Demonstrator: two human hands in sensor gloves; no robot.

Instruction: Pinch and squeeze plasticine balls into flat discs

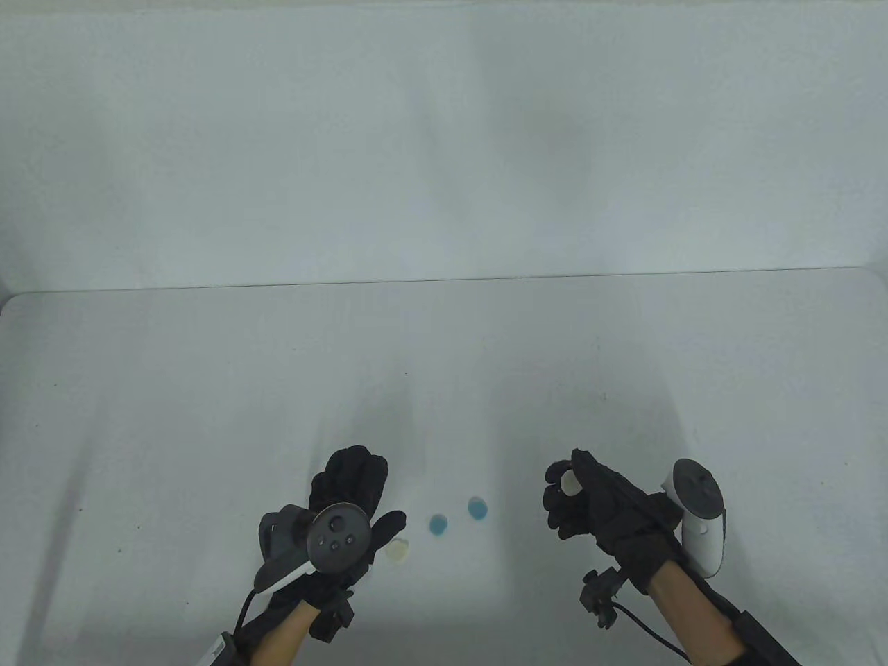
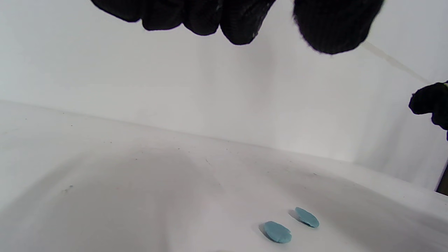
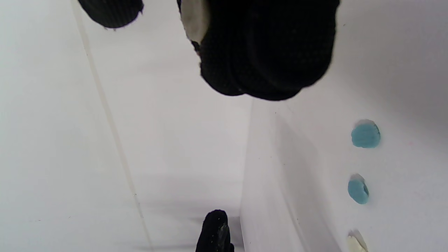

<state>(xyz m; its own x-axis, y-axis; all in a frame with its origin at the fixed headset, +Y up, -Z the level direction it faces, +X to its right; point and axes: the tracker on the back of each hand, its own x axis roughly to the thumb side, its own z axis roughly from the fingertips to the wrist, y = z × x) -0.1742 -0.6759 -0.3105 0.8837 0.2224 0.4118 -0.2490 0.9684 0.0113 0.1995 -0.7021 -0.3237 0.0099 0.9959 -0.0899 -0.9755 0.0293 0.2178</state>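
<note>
The white plasticine piece point(image 1: 569, 481) is pinched in the right hand point(image 1: 590, 503), held above the table point(image 1: 208, 416) near its front edge, right of centre; in the right wrist view it shows as a pale lump point(image 3: 194, 17) caught between the thumb and the curled fingers, already somewhat squashed rather than round, though how flat it is I cannot tell. To finish this piece well, the pinch should probably be worked round the rim bit by bit, turning the lump between squeezes so that it spreads evenly and does not thin to a tear on one side; plasticine is likely to cling to the glove fabric, so a gentle peel when setting it down would keep the disc from bending. On the table just to its left lie two blue discs point(image 1: 477, 508) point(image 1: 438, 524), side by side and apart from each other, both plainly flattened, and further left a pale disc point(image 1: 398, 550) lies at the thumb side of the left hand point(image 1: 347, 499). That hand hovers low near the front edge, left of centre, fingers loosely extended and holding nothing. A sensible spot for the new disc seems the bare table right of the blue pair.
</note>
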